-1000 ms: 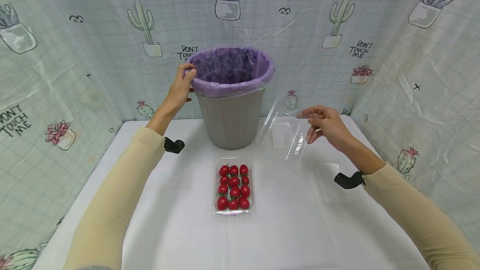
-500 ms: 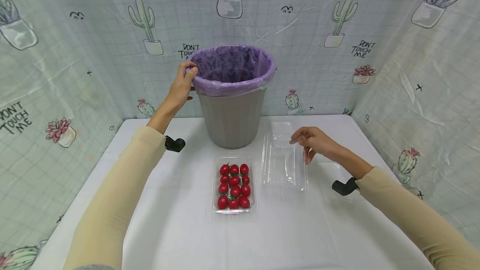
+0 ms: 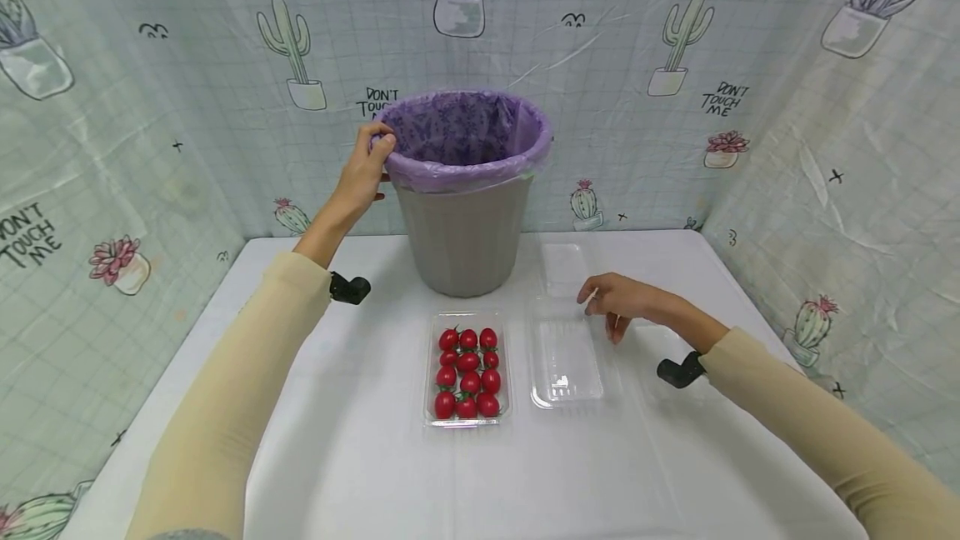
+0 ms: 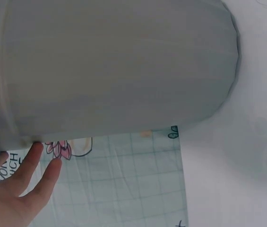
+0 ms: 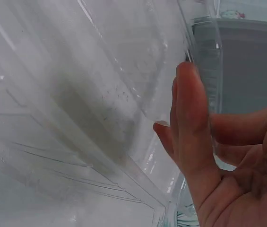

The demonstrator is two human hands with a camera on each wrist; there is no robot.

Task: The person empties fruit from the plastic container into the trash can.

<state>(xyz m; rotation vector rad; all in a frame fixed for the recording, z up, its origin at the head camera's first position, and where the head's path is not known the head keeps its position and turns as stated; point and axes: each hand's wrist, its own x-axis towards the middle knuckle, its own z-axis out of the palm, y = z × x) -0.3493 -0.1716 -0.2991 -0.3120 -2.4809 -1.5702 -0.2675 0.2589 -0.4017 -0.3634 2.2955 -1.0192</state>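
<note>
A grey trash can with a purple bag liner folded over its rim stands at the back of the table. My left hand grips the rim's left side, thumb over the top and fingers outside; the left wrist view shows several fingertips along the grey wall. Right of center, my right hand pinches the far right corner of a clear plastic container, low over the white table. In the right wrist view, thumb and fingers sit on both sides of its clear edge.
A clear box of red cherry tomatoes lies in the middle, just left of the held container. Another clear plastic piece lies behind, and a faint clear one near my right wrist. Patterned cloth hangs around the table.
My right hand has brought the clear container down and toward me, from tilted upright beside the trash can to nearly flat beside the tomatoes. The left hand has stayed on the rim.
</note>
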